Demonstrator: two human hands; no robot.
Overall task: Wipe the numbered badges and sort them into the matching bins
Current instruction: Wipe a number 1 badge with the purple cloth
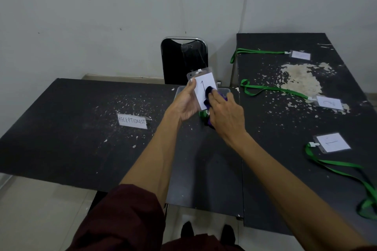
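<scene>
My left hand holds up a clear badge with a white card marked 1, thumb along its left edge. My right hand presses a dark purple cloth against the lower right of the card. The badge's green lanyard hangs below, mostly hidden by my hands. Behind the badge stands a clear plastic bin, partly hidden. On the right table lie three more badges with green lanyards: one marked 1, one marked 2, and a far one whose number I cannot read.
A paper sign reading RECEPTIONIST lies on the left black table. The right table has worn, peeling patches. A black chair stands against the wall behind the tables. Pale floor shows below the table edges.
</scene>
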